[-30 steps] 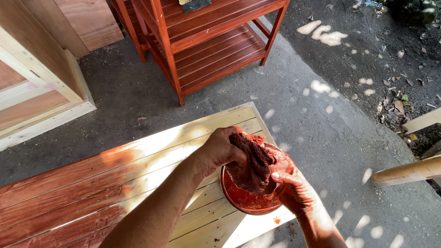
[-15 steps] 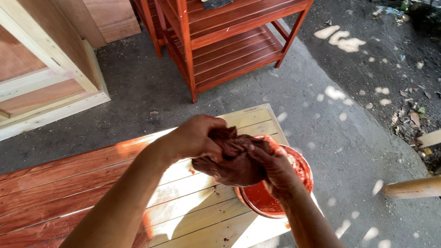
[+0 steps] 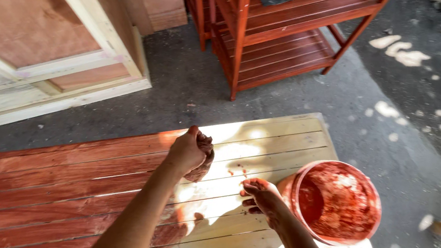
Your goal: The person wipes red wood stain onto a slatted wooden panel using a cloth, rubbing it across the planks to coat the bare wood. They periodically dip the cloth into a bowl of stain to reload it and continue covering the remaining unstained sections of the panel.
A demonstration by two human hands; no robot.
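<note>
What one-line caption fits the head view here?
Left hand grips a stain-soaked rag above a half-stained slatted panel; right hand rests beside a red bucket.

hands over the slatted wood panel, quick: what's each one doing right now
Left hand: closed around a stain-soaked reddish-brown rag.
Right hand: holds nothing, fingers loosely curled, beside the round red stain-smeared bucket.

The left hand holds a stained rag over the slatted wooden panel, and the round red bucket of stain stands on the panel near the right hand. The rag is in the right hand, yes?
Not quite. The head view shows the stain-soaked brown rag gripped in the left hand. The right hand is empty, its fingers smeared red, beside the round red bucket on the slatted wooden panel.
</note>
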